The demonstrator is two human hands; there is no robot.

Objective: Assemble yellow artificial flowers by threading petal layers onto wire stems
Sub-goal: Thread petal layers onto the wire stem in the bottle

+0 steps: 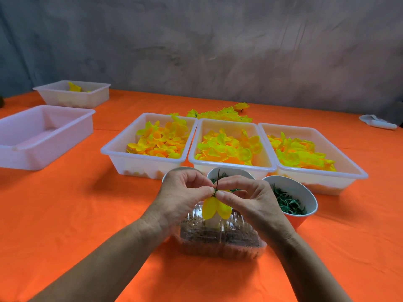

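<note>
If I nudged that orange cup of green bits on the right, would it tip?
Possibly. The orange cup already leans and narrows toward its base, so it looks easy to topple. The green pieces inside look thin and light, adding little ballast. They would likely scatter on the orange tablecloth.

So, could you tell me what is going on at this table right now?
A person is assembling a yellow flower. The left hand and right hand pinch it around a dark wire stem that points up, petals hanging down. Three white trays behind hold loose yellow petals; a cup holds green pieces.
</note>
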